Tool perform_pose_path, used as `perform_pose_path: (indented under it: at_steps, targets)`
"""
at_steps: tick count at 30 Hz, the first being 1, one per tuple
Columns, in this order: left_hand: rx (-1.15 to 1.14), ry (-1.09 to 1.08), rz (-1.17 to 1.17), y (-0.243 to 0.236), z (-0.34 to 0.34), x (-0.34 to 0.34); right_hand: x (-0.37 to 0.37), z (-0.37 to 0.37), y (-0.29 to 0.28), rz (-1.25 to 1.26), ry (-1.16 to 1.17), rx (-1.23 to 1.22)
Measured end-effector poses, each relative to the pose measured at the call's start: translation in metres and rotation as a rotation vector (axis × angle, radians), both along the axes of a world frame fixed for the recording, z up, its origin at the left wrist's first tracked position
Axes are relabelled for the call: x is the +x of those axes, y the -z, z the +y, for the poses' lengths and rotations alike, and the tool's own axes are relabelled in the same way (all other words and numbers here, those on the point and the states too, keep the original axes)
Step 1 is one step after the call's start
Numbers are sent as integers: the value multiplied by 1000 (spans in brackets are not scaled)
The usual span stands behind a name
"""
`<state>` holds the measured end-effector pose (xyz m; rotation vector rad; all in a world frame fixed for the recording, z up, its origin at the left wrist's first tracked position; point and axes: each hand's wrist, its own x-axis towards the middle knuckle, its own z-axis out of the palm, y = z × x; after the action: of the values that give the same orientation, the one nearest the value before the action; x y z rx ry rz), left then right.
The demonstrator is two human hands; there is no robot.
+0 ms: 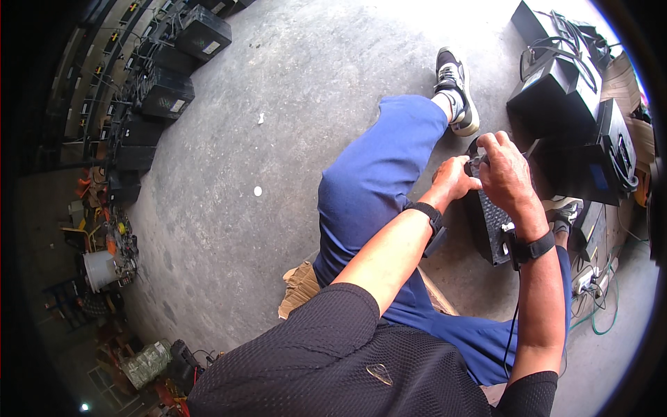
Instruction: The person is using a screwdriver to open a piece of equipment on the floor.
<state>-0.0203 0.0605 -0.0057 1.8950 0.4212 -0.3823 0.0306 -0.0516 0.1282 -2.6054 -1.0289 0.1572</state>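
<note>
Between my legs a black box-shaped device [492, 221] stands on the floor, its patterned or perforated side toward me. At its far end my left hand [455, 178] is closed, thumb stretched toward the other hand. My right hand [507, 172] is beside it, with fingers bent down over the same end of the device. Whatever the fingers grip there is hidden by the hands and too small to name. A dark strap [432, 221] circles my left wrist. Another strap [533, 247] with a cable is on my right wrist.
Black box-shaped units with cables [556, 94] are piled at the right. More black boxes [167, 94] line the far left. A white bucket [101, 271] stands among tools at the left. Near the right wall lie a power strip [585, 281] and a green cord [603, 326].
</note>
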Motion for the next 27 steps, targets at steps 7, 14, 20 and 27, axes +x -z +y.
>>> perform_pose_path:
  at_steps: [7,14,20,27]
  targets:
    - [-17,-13,13,7,2,0,-3,11,-12,146,141,-116]
    - [5,-10,13,-2,1,0,-1,2,-3,1,1,14]
    - [-3,-16,34,2,2,0,0,-1,2,47,13,86]
    - [-13,10,98,-7,4,1,-1,8,-11,2,138,-164]
